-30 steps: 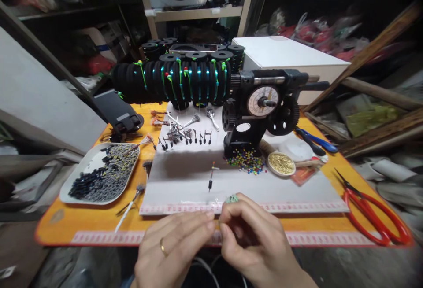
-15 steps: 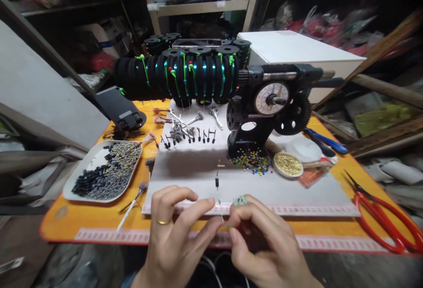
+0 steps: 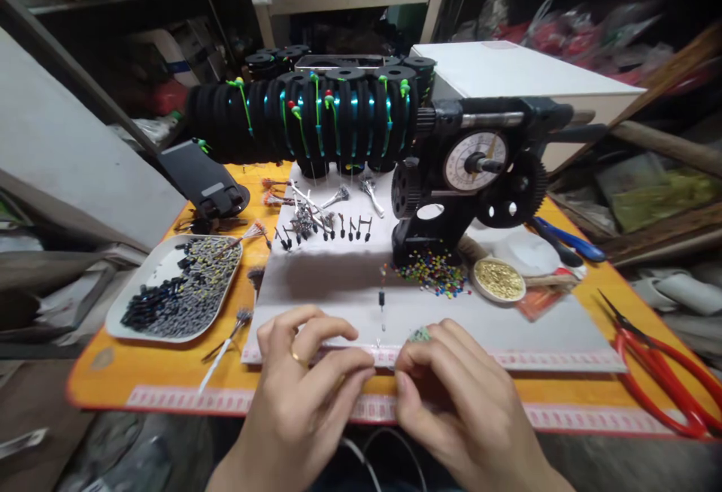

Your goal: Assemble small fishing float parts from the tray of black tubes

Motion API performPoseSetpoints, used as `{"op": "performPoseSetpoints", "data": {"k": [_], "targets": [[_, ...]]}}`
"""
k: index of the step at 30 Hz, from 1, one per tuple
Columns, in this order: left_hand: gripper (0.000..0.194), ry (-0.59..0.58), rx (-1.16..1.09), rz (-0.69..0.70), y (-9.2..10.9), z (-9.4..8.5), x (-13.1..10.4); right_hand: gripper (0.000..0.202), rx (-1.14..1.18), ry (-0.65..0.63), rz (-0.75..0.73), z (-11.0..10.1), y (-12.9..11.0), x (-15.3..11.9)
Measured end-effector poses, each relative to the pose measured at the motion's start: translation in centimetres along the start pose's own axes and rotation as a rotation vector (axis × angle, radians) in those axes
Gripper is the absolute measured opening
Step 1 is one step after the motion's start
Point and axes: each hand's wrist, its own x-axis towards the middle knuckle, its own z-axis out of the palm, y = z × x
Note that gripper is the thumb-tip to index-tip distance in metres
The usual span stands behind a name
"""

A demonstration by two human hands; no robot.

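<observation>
My left hand, with a ring on one finger, is low in the middle of the view, thumb and forefinger pinched together. To its right my right hand is closed too, its fingertips a short gap away. Whatever lies in either pinch is too small to make out. Just beyond my fingers, a thin line with a small black piece and a tiny clear bead runs over the white board. A green patterned wrap is on a right finger.
Behind the board stands a black geared device with a dial and spools of line. A tray of small grey and black parts is at left. Coloured beads, a dish of gold pieces and red scissors are at right.
Both hands have shifted slightly; my left thumb and forefinger have come together and its tips have moved a little away from my right hand. The view has shifted slightly.
</observation>
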Motion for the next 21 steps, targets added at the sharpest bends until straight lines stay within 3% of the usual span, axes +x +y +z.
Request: {"op": "performPoseSetpoints", "data": {"k": [4, 9, 21], "targets": [[0.021, -0.113, 0.006, -0.107, 0.4, 0.1, 1.1, 0.016, -0.155, -0.002, -0.012, 0.7, 0.3, -0.1], [0.018, -0.145, -0.007, -0.199, 0.9, 0.1, 1.5, 0.015, -0.165, -0.036, 0.002, 0.9, 0.6, -0.5], [0.020, -0.191, -0.020, -0.233, 0.2, -0.7, 1.1, 0.014, -0.130, -0.097, 0.027, 1.7, 0.2, -0.3]]}}
